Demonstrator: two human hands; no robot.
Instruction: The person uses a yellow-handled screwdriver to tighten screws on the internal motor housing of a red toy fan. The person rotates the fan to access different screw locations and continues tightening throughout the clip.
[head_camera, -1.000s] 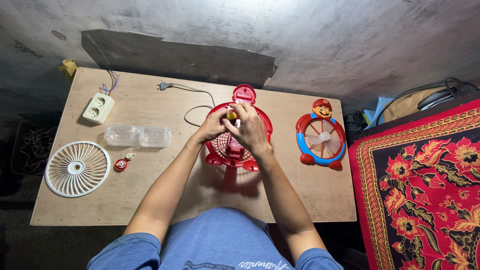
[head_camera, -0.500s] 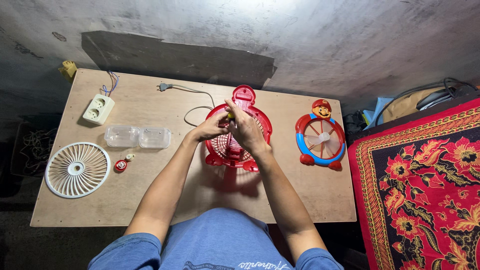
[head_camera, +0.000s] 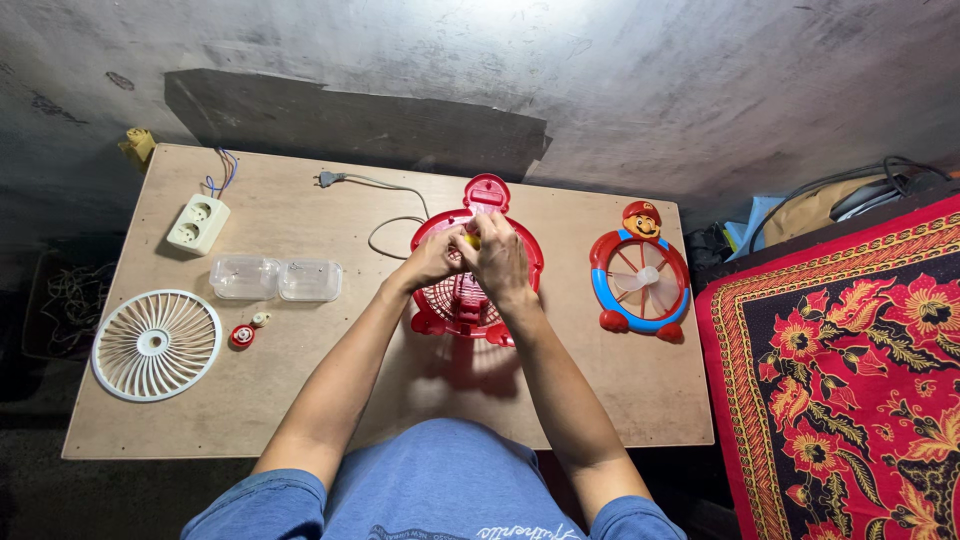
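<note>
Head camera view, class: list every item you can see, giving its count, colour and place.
Red fan: 1, red, table centre, under both hands.
Character fan: 1, blue and red, right of it.
Fan grille: 1, white, table's left.
Plastic containers: 2, clear, left of centre.
Small cap: 1, red, beside grille.
Power socket: 1, white, far left.
Plug: 1, dark, far edge.
Table: 1, tan wood.
Carpet: 1, red patterned, right.
Left hand, right hand: together on a small yellow item.

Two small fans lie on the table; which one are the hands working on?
The all-red fan mid-table, under both the left hand and right hand. The red-and-blue fan with the character head lies untouched to its right.
</note>
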